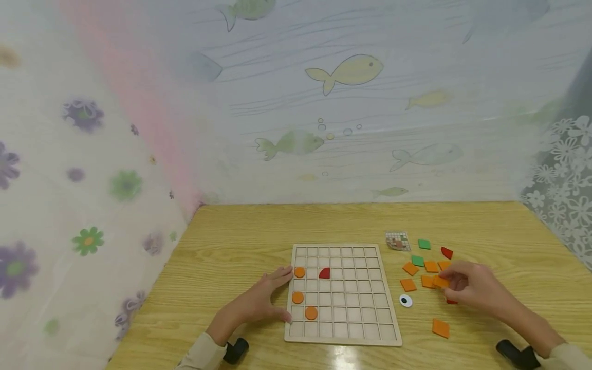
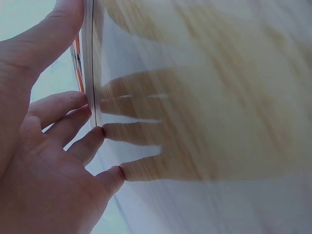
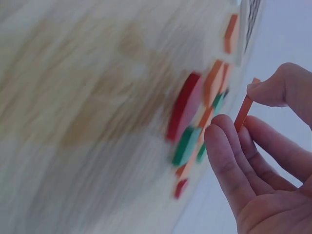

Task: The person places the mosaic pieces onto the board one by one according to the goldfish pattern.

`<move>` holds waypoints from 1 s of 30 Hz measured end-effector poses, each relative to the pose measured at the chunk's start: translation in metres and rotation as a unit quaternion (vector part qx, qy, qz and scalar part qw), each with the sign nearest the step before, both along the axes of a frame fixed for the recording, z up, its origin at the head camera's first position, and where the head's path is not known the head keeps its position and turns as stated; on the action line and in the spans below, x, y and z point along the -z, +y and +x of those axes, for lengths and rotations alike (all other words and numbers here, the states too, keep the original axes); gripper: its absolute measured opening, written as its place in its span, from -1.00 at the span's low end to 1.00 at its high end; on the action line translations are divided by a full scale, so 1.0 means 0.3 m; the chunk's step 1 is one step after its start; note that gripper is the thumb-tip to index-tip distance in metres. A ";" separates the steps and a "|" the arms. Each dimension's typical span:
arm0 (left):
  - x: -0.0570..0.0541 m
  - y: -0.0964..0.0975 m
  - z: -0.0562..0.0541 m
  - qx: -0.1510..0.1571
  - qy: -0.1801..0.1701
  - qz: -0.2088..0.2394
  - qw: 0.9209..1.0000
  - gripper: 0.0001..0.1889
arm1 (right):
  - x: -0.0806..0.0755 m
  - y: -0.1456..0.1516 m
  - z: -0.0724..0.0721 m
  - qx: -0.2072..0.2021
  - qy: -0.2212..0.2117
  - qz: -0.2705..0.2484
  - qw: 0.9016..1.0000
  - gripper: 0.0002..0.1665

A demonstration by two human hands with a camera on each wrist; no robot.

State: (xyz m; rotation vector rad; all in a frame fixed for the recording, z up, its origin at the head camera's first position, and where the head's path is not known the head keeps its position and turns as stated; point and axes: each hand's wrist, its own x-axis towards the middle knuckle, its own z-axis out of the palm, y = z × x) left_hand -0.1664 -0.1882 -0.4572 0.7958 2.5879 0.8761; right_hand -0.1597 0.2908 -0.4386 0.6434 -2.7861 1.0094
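Observation:
A square wooden grid board lies on the table, with several orange discs and one red quarter-circle piece in its cells. My left hand rests along the board's left side, fingers and thumb spread, touching the edge. In the left wrist view the fingertips meet the tabletop and board edge. Over the loose pieces to the right, my right hand pinches an orange square tile between thumb and fingers. The right wrist view shows this tile edge-on, raised off the table.
Right of the board lie several orange tiles, green tiles, a red quarter-circle and a white disc with an eye. One orange tile sits nearer the front. A small pattern card lies behind them.

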 end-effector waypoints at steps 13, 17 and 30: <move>-0.004 0.004 0.001 -0.002 -0.001 -0.001 1.000 0.05 | -0.011 -0.143 -0.049 -0.098 0.049 -0.049 0.993 -0.72; -0.007 0.005 0.002 -0.003 -0.001 -0.001 1.000 0.05 | -0.018 -0.186 -0.059 -0.114 0.065 -0.060 0.990 -0.70; -0.005 0.004 0.001 -0.007 -0.005 -0.010 1.000 0.05 | -0.015 -0.288 -0.080 -0.153 0.026 -0.065 0.986 -0.74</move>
